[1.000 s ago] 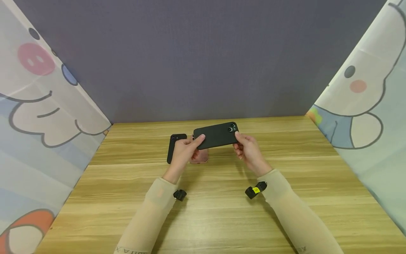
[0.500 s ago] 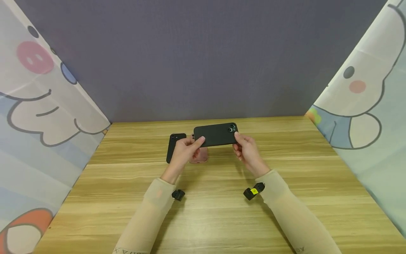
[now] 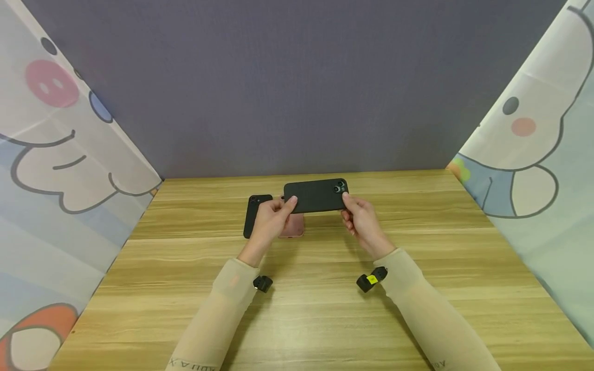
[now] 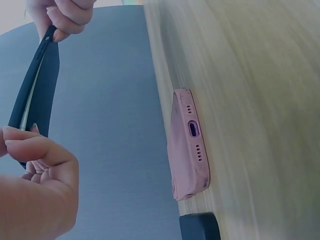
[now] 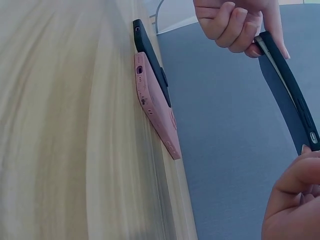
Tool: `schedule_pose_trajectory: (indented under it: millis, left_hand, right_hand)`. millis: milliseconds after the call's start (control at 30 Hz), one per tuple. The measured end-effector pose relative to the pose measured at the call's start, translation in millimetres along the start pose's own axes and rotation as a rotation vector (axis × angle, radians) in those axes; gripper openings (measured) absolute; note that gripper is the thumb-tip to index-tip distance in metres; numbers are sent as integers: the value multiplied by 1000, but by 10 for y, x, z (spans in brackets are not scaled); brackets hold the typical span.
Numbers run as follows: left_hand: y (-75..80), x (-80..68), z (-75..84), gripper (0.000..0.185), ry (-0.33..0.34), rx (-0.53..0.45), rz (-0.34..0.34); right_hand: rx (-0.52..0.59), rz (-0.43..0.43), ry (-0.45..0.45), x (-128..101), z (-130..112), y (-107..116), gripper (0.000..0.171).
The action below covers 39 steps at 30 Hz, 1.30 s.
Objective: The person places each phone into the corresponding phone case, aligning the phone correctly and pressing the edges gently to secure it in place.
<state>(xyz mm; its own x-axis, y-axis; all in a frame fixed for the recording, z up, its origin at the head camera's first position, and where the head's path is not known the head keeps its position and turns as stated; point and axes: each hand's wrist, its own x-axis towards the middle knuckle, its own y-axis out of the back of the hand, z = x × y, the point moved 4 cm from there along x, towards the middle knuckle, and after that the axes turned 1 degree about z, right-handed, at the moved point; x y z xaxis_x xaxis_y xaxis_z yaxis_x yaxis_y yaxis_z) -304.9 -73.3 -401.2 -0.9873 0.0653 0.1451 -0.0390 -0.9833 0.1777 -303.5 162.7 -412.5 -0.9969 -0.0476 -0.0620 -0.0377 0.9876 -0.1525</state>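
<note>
Both hands hold a black-cased phone [image 3: 316, 196] level above the wooden table [image 3: 325, 309], its back and camera lenses facing me. My left hand [image 3: 271, 219] pinches its left end, my right hand [image 3: 361, 216] its right end by the lenses. The left wrist view shows the phone [image 4: 35, 95] edge-on between the left hand [image 4: 35, 190] and the right hand [image 4: 62, 15]. In the right wrist view the phone [image 5: 287, 90] runs from the left hand [image 5: 235, 22] to the right hand [image 5: 295, 200]. Below lie a pink phone [image 3: 293, 225] [image 4: 187, 145] [image 5: 155, 112] and a second black case [image 3: 252, 214] [image 5: 150, 57].
A grey wall [image 3: 297, 82] closes the table's far edge. Cartoon-printed curtains [image 3: 55, 170] hang on the left and right sides [image 3: 543, 154]. A small camera unit sits under each wrist, black on the left [image 3: 262, 284], black and yellow on the right [image 3: 373, 279].
The black-cased phone has tipped slightly flatter between the hands and dropped a touch. The hands keep the same grips; the pink phone and the other case have not moved.
</note>
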Motion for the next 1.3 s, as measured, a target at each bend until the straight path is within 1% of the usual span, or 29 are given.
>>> schedule_pose_trajectory:
  millis: [67,233,333,500,633,733,867,933,1067,1167,1300]
  left_hand:
    - [2,-4,4,51,-5,6,5]
    - [8,-13,5,50,-13,-23,2]
    - [11,-12,3,51,-15,-24,-2]
    - [27,-5,1,55,-1,-33,-7]
    - [42,2,2,56,12,-51,-20]
    - [54,2,1,56,24,-65,-27]
    - [73,2,-13,56,40,-98,-35]
    - [82,5,-30,54,50,-121,-40]
    - [92,-3,-46,52,59,-148,-53]
    - [92,-12,-47,51,53,-146,-62]
    - [92,-19,-47,51,43,-144,-67]
  right_hand:
    - [-2,4,-10,1,8,0,47]
    - [-1,4,-13,-3,19,-14,43]
    - [-3,6,-11,-6,28,-13,44]
    - [-11,-5,3,-9,35,-5,44]
    - [-9,-32,2,-10,39,-1,43]
    - [-8,-72,-11,-4,41,0,43]
    - [-26,-126,-9,16,12,-4,46]
    - [-38,-129,-3,35,-17,0,48]
    - [-68,-95,0,86,-75,31,50]
    - [-92,-74,-6,123,-92,60,52]
    - [-116,-82,-15,154,-88,62,57]
